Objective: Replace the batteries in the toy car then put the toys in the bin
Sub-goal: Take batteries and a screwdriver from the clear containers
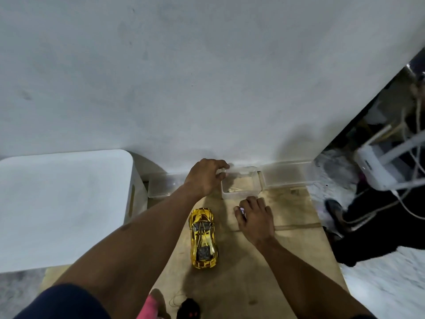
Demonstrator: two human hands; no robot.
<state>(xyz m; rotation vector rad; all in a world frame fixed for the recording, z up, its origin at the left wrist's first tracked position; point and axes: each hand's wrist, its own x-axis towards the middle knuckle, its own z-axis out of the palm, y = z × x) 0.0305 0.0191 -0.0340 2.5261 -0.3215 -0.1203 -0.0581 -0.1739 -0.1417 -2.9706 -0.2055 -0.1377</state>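
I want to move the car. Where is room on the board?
Bare wood lies between the car and the right forearm, and right of the right hand up to the board edge. Crowded: around the clear box that the left hand grips.

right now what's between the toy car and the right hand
Only bare brown board, in the head view, between the gold toy car and the right hand, which pinches a small whitish item.

No readable text, label or number shows anywhere
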